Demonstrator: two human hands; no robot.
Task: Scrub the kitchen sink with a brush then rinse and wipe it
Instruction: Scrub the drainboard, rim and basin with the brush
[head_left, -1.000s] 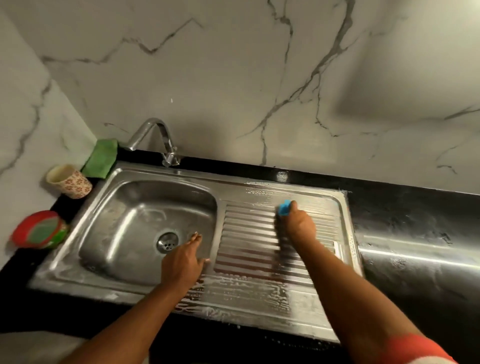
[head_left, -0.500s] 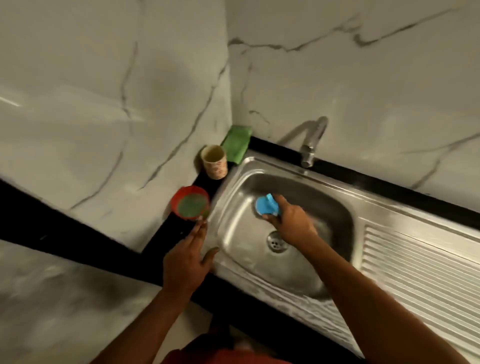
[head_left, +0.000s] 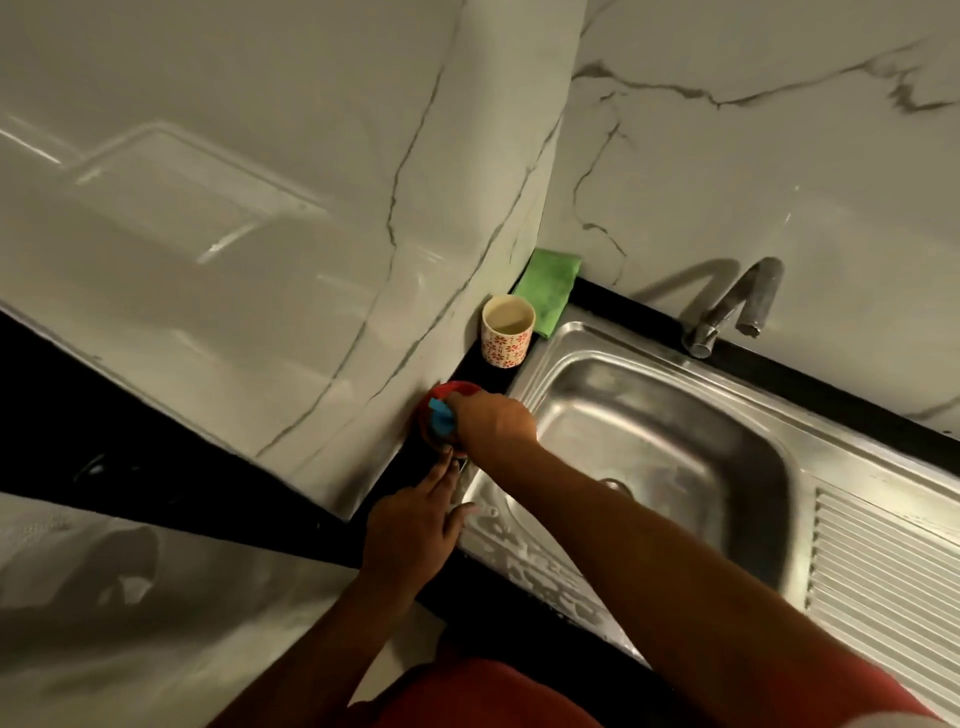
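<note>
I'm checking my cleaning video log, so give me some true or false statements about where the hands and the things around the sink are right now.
1. The right hand holds the blue brush at the red dish. True.
2. The patterned cup lies tipped in the sink. False: it stands upright on the counter beside it.
3. The green cloth sits behind the cup. True.
4. The left hand grips the cloth. False: it is open, fingers straight, near the dish.

A right hand (head_left: 493, 423) holds a blue brush (head_left: 440, 417) in a red bowl (head_left: 441, 397) beside the steel sink (head_left: 675, 415); the left hand (head_left: 413, 525) rests flat nearby.
</note>
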